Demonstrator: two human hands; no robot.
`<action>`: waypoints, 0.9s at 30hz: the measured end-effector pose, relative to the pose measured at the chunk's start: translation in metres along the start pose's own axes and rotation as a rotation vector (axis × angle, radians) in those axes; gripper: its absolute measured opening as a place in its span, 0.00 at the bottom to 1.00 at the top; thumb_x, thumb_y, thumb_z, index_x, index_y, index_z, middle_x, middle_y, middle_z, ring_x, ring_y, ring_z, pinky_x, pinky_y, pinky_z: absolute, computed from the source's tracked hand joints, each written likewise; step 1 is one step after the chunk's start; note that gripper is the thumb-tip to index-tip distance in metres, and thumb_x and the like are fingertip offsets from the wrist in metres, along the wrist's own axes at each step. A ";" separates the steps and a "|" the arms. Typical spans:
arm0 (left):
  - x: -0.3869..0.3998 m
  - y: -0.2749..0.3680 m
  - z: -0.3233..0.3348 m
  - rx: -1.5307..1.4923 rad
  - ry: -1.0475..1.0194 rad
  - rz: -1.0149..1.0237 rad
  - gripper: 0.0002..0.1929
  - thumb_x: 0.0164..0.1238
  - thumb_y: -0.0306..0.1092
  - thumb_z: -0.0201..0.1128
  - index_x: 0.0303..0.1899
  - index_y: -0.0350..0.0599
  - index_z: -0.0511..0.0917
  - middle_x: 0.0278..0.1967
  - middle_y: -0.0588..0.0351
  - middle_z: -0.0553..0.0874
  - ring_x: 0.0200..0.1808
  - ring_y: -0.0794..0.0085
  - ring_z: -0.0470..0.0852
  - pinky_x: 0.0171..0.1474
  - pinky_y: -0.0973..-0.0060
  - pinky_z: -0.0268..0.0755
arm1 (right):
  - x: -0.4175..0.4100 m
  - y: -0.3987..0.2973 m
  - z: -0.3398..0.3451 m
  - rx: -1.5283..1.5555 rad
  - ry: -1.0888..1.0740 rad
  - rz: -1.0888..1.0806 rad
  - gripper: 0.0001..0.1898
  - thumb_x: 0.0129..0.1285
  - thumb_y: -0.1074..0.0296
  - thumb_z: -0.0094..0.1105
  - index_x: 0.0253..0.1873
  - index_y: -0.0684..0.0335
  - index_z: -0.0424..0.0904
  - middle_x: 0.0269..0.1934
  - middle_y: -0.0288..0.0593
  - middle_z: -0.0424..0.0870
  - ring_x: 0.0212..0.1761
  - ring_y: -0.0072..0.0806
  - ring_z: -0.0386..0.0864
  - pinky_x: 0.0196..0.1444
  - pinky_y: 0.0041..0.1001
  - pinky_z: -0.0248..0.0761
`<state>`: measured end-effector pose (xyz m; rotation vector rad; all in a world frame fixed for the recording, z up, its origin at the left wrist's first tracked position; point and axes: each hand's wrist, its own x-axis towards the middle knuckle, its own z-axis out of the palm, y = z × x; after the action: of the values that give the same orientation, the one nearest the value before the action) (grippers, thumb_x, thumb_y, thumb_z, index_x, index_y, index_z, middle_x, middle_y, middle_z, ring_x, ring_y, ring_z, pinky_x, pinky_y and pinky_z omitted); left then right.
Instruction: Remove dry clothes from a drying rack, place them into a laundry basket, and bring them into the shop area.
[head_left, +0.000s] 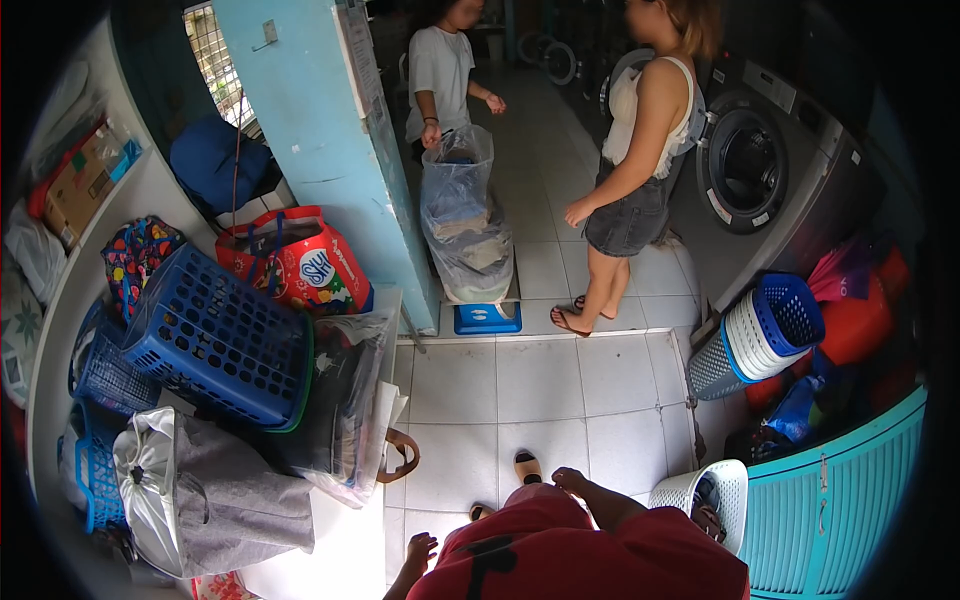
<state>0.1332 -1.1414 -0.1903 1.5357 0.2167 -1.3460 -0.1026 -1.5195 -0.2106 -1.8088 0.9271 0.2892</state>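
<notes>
My left hand (421, 551) hangs beside my red shirt (517, 555), fingers slightly apart and holding nothing. Close to my thigh is my right hand (571, 480), its fingers curled; whether it grips anything is hidden. Ahead, a tall clear plastic bag (466, 225) stuffed with folded cloth stands upright on a blue scale (487, 318). A person in a white T-shirt (441, 71) has one hand at the bag's open top. Another person in a cream top (649, 105) stands to its right, facing the first, with empty hands visible.
On the left counter are a blue laundry basket (225, 330) on its side, a grey drawstring bag (240, 495), a red shopping bag (300, 259) and plastic-wrapped laundry (352, 397). At right stand stacked baskets (757, 330), a white basket (731, 487), a turquoise cabinet (832, 510) and a front-loading machine (750, 157).
</notes>
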 end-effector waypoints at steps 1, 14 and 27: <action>-0.001 0.000 0.001 0.029 -0.001 0.019 0.20 0.59 0.34 0.51 0.53 0.44 0.61 0.42 0.50 0.77 0.42 0.65 0.76 0.37 0.66 0.67 | -0.002 -0.002 0.000 0.033 0.022 0.124 0.10 0.55 0.63 0.49 0.38 0.61 0.75 0.28 0.40 0.78 0.28 0.23 0.75 0.31 0.24 0.69; -0.009 0.006 0.010 -0.033 0.090 -0.010 0.19 0.59 0.34 0.51 0.52 0.44 0.62 0.41 0.50 0.78 0.41 0.65 0.77 0.36 0.67 0.67 | -0.009 0.000 0.000 -0.282 0.029 -0.071 0.10 0.51 0.62 0.50 0.35 0.58 0.77 0.35 0.40 0.77 0.35 0.27 0.75 0.40 0.26 0.67; 0.004 0.000 0.004 0.070 0.034 0.008 0.16 0.60 0.35 0.50 0.50 0.46 0.63 0.39 0.51 0.78 0.40 0.66 0.77 0.34 0.67 0.68 | 0.003 0.010 -0.001 0.267 0.024 0.233 0.05 0.51 0.74 0.52 0.34 0.59 0.73 0.23 0.36 0.72 0.21 0.20 0.72 0.21 0.19 0.64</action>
<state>0.1323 -1.1463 -0.1929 1.6174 0.1866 -1.3340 -0.1073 -1.5231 -0.2188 -1.4653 1.1391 0.2750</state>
